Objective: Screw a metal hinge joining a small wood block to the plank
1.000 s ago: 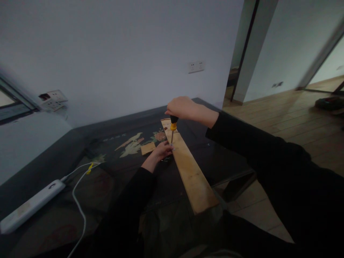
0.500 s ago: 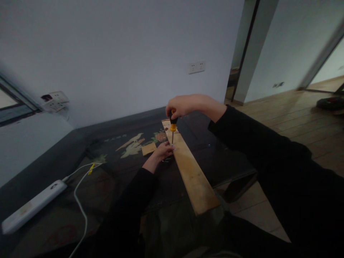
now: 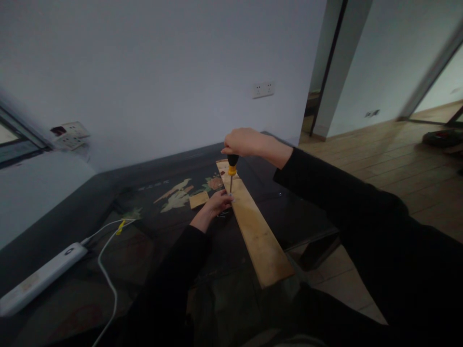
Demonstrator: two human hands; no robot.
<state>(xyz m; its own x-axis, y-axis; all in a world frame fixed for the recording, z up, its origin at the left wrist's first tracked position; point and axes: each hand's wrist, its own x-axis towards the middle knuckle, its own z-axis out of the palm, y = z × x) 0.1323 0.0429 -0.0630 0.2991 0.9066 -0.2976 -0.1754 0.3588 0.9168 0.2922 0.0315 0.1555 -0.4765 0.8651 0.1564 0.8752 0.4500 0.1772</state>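
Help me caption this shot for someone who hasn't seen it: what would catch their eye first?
First, the right hand gripping a black-and-yellow screwdriver held upright, tip down on a long pale wooden plank lying on the dark glass table. The left hand rests at the plank's left edge beside the tip. At far left, a white power strip with its cable lies on the table.

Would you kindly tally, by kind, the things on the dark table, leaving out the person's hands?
Wooden pieces: 2, the long plank and a small wood offcut
Hand tools: 1, a screwdriver held upright in the right hand, tip on the plank beside the left hand
Power strips: 1, white
Cables: 1, white
Total: 5
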